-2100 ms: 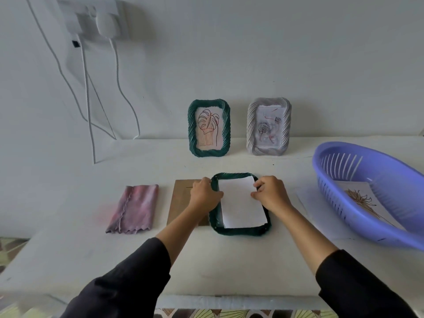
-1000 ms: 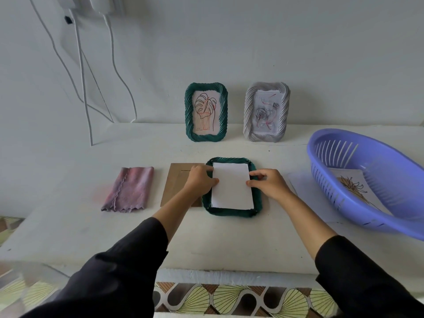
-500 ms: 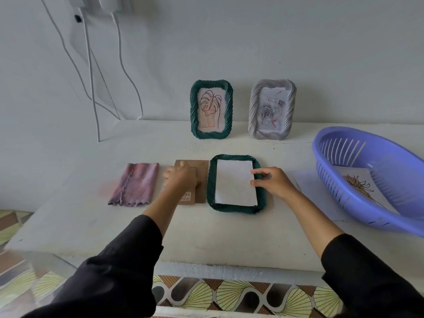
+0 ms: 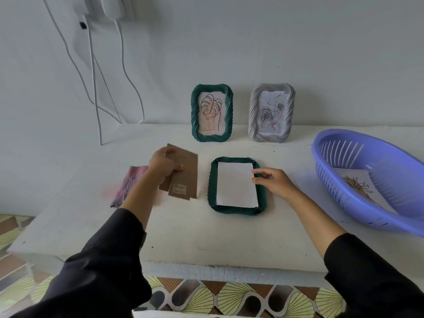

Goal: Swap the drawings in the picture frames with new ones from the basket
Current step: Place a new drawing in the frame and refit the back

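Now | left grip [image 4: 163, 167] holds backing board [image 4: 187, 177] | label [image 4: 179, 188] unreadable | right grip [image 4: 274, 182] touches paper [image 4: 236, 187]

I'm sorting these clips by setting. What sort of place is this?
Probably a room in a home: a wall socket with plugs and trailing cables, patterned floor tiles under a plain white table, and a household plastic basket.

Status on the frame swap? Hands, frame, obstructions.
Left hand grips brown backing board. Right hand touches white sheet lying in face-down green frame. Nothing else over the sheet.
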Demonstrator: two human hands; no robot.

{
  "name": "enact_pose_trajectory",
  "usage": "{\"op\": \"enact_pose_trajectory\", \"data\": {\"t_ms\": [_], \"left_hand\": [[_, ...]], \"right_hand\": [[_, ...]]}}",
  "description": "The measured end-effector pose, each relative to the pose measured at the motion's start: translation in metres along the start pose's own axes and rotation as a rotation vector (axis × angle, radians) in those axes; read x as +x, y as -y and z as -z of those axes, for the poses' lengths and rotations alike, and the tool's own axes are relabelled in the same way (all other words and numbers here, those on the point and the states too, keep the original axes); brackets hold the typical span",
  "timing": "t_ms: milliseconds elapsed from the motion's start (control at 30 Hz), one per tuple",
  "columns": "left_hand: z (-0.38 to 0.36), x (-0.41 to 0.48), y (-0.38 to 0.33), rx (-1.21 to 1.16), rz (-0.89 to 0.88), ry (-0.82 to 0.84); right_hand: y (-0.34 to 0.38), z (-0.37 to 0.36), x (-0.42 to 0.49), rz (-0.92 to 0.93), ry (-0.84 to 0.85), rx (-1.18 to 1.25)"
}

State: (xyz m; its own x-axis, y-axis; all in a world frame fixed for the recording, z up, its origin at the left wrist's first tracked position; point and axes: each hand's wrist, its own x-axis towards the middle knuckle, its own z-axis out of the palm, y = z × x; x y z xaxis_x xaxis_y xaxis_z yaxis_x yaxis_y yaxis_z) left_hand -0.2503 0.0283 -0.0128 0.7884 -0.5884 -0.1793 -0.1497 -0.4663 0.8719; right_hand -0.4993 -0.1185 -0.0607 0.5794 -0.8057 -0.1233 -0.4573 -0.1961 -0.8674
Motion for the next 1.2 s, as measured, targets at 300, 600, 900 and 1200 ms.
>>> {"op": "enact_pose_trajectory", "data": {"t_ms": [300, 600, 900, 1200], "left_hand": [[-0.033, -0.042, -0.051, -0.332, -0.041, 0.375], [-0.078, -0.052, -0.038, -0.246, 0.095, 0.502], [-0.081, -0.051, -0.039, -0.223, 0.077, 0.561], [-0.089, -0.04, -0.03, 0.007, 0.018, 0.366]], "right_hand": [[0.037, 0.001, -0.016, 0.078, -0.1, 0.177], [0.04, 0.002, -0.028, -0.152, -0.014, 0.199], [0.041, 0.002, -0.019, -0.244, -0.078, 0.28], [0.041, -0.001, -0.019, -0.288, -0.094, 0.358]]}}
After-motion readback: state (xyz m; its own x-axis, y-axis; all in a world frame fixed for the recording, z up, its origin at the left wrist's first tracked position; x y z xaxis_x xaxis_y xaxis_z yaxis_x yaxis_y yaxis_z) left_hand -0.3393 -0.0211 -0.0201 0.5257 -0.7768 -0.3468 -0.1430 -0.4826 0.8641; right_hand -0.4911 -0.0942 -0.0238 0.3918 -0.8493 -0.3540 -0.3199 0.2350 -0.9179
